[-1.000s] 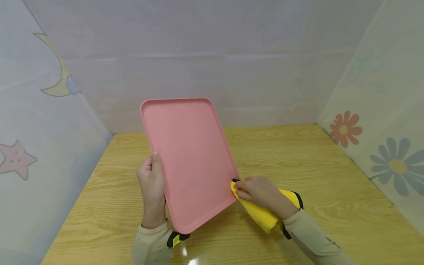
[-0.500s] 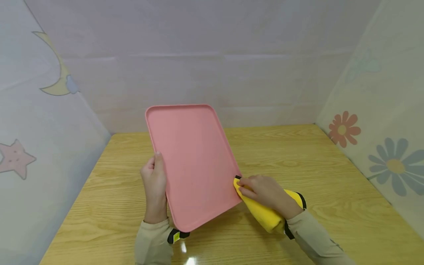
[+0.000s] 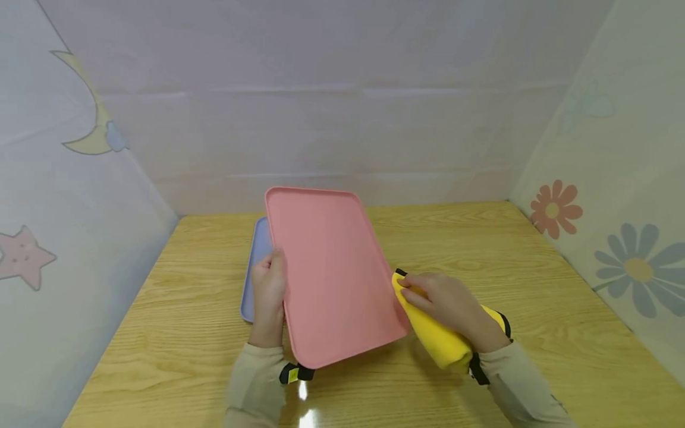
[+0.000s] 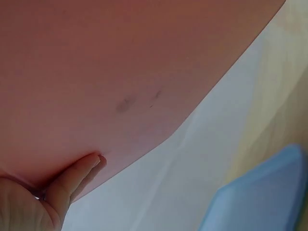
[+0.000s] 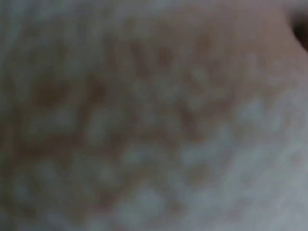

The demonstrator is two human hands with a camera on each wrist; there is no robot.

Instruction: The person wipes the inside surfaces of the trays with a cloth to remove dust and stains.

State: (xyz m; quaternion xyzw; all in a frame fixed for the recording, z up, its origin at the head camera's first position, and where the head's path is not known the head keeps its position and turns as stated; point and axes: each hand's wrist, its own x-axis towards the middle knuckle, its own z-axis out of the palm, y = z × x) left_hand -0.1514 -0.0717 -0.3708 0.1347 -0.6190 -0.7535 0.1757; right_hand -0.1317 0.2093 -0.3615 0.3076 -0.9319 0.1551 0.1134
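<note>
My left hand grips the left long edge of a pink tray, thumb toward its front face. The tray is held up and tilted over the table. In the left wrist view, the fingers press flat on its underside, where a few dark smudges show. At the tray's lower right corner, my right hand pinches a yellow cloth with black edging, which hangs folded beneath the palm. A blurred pale surface fills the right wrist view.
Behind the pink tray, a blue tray lies on the wooden table, mostly hidden by it. Printed fabric walls stand at the back and on both sides.
The pink tray and left hand have moved right and lower, bringing the blue tray into sight. The right hand and the cloth have shifted right and slightly up.
</note>
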